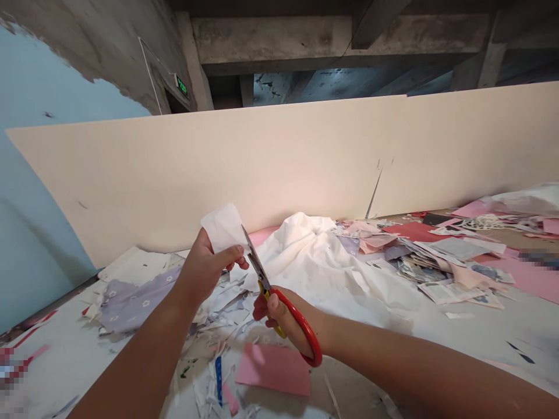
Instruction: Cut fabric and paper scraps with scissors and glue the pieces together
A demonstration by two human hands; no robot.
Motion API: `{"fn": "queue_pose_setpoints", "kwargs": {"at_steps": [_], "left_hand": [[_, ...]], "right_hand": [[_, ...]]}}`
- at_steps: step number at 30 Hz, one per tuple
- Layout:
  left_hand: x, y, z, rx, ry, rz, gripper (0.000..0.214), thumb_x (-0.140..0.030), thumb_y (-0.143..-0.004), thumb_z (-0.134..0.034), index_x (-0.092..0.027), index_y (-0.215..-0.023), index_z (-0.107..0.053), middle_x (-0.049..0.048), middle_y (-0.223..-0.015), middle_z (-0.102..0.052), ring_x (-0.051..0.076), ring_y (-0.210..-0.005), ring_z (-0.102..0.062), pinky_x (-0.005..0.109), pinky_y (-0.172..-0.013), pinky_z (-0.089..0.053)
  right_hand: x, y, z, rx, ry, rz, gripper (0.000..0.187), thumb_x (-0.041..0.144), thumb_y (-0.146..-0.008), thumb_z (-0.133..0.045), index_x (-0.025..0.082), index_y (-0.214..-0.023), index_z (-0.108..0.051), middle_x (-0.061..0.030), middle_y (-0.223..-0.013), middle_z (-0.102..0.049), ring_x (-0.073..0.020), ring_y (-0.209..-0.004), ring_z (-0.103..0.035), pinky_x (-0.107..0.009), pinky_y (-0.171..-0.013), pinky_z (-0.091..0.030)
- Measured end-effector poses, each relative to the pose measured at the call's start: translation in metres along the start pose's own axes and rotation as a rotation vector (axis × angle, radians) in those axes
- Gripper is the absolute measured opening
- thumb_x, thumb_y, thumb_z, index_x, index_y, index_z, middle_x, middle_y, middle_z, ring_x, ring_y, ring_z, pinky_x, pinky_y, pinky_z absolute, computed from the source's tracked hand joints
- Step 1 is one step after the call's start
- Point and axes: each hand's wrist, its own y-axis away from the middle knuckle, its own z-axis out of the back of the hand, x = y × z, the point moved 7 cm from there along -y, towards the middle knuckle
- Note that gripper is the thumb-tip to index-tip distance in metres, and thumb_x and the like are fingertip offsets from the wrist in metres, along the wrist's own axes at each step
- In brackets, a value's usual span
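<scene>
My left hand [207,262] pinches a small white piece of paper or cloth [223,227] with a rounded corner and holds it up above the table. Scissors [279,299] with red and yellow handles are in my right hand [288,320], fingers through the loops. Their blades point up and to the left, at the right edge of the white piece. Whether the blades have the edge between them is hard to make out. Below my hands lies a pink rectangle of paper [274,369] among thin white offcuts. Behind the scissors spreads a crumpled white cloth [305,250].
A lilac flowered cloth [131,302] lies at left. Stacked paper scraps [432,262], a red sheet [414,231] and pink sheets [535,276] cover the right side. A blue strip [219,381] lies in front. A tall cream board [279,157] stands along the back.
</scene>
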Motion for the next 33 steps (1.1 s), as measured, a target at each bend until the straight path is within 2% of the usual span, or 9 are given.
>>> {"fn": "queue_pose_setpoints", "kwargs": {"at_steps": [5, 11, 15, 25, 33], "left_hand": [[-0.001, 0.0, 0.002, -0.009, -0.012, -0.003, 0.033, -0.023, -0.064, -0.065, -0.022, -0.088, -0.042, -0.0079, -0.052, -0.054, 0.012, -0.048, -0.055, 0.025, -0.049, -0.043], [0.001, 0.0, 0.002, -0.015, -0.065, 0.017, 0.034, -0.025, -0.063, -0.065, -0.021, -0.089, -0.043, -0.0076, -0.05, -0.053, 0.012, -0.047, -0.054, 0.027, -0.05, -0.044], [0.003, 0.001, -0.001, -0.005, -0.109, 0.044, 0.034, -0.026, -0.061, -0.066, -0.021, -0.087, -0.043, -0.006, -0.052, -0.054, 0.014, -0.049, -0.057, 0.026, -0.048, -0.042], [0.004, 0.005, -0.009, 0.043, -0.149, 0.067, 0.034, -0.026, -0.062, -0.065, -0.022, -0.086, -0.042, -0.0054, -0.05, -0.059, 0.018, -0.053, -0.061, 0.025, -0.047, -0.04], [-0.001, 0.01, -0.018, 0.09, -0.218, 0.078, 0.032, -0.025, -0.063, -0.064, -0.021, -0.086, -0.042, -0.0045, -0.051, -0.062, 0.017, -0.054, -0.061, 0.025, -0.049, -0.041]], "right_hand": [[0.001, 0.0, -0.003, 0.025, 0.03, 0.026, 0.069, 0.077, -0.071, -0.02, 0.015, -0.079, -0.049, -0.006, -0.074, -0.052, -0.0167, -0.07, -0.052, -0.03, -0.066, -0.043], [0.001, -0.001, -0.004, 0.083, -0.035, -0.002, 0.069, 0.077, -0.07, -0.021, 0.015, -0.085, -0.047, 0.0011, -0.066, -0.042, -0.0092, -0.051, -0.045, -0.027, -0.055, -0.044], [-0.004, -0.002, -0.003, 0.071, -0.074, -0.012, 0.068, 0.077, -0.07, -0.021, 0.016, -0.085, -0.047, 0.0022, -0.065, -0.039, -0.0084, -0.048, -0.043, -0.025, -0.048, -0.043], [-0.008, -0.006, 0.002, 0.052, -0.09, -0.023, 0.062, 0.073, -0.073, -0.025, 0.017, -0.085, -0.048, 0.0021, -0.065, -0.04, -0.0089, -0.049, -0.044, -0.024, -0.046, -0.043], [-0.007, -0.007, 0.006, -0.013, -0.124, -0.035, 0.062, 0.074, -0.072, -0.028, 0.017, -0.081, -0.049, 0.0025, -0.062, -0.04, -0.0092, -0.046, -0.042, -0.027, -0.045, -0.045]]}}
